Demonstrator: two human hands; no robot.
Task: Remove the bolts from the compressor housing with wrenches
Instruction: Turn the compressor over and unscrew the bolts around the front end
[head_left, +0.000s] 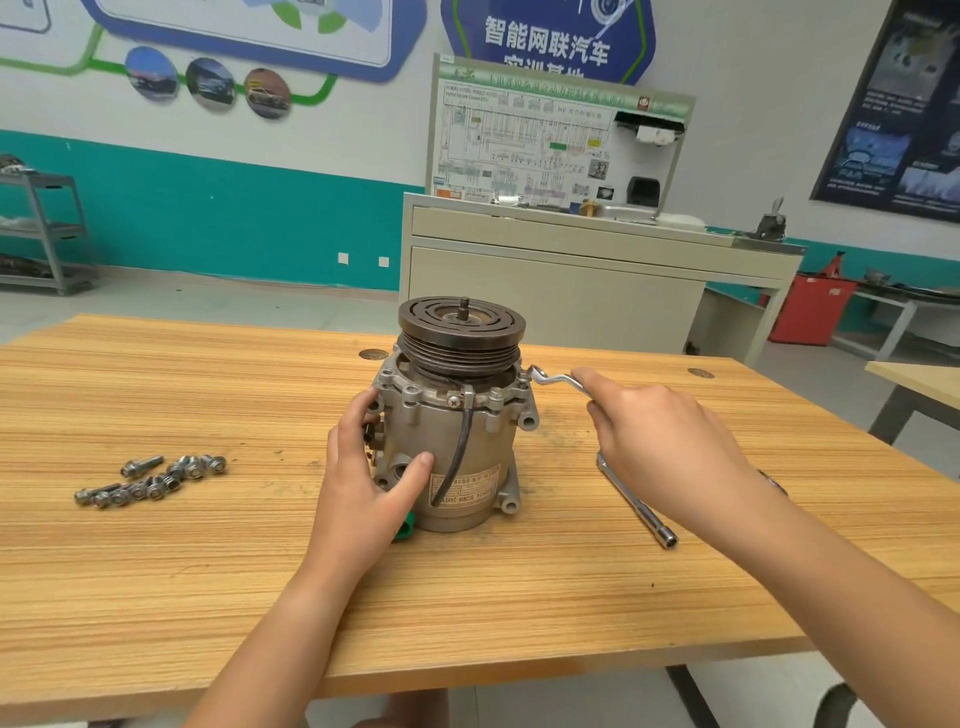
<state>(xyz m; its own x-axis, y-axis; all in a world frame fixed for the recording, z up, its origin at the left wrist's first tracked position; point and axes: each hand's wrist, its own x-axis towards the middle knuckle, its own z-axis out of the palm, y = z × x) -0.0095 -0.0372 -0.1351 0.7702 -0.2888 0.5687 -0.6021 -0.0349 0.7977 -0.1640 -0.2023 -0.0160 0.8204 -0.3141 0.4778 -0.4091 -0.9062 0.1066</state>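
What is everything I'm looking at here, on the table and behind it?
compressor: one, grey with a dark pulley on top, upright mid-table
bolts: several, silver, loose pile on the table left of the compressor
wrench: one, silver, end at the compressor's upper right rim
metal bar: one, silver, lying on the table right of the compressor
cap: one, green, at the compressor's base, partly hidden
table: one, light wood
cabinet: one, beige, behind the table
board: one, white wiring diagram, on the cabinet
shelf: one, grey, far left
left hand: grips the compressor's left side
right hand: holds the wrench
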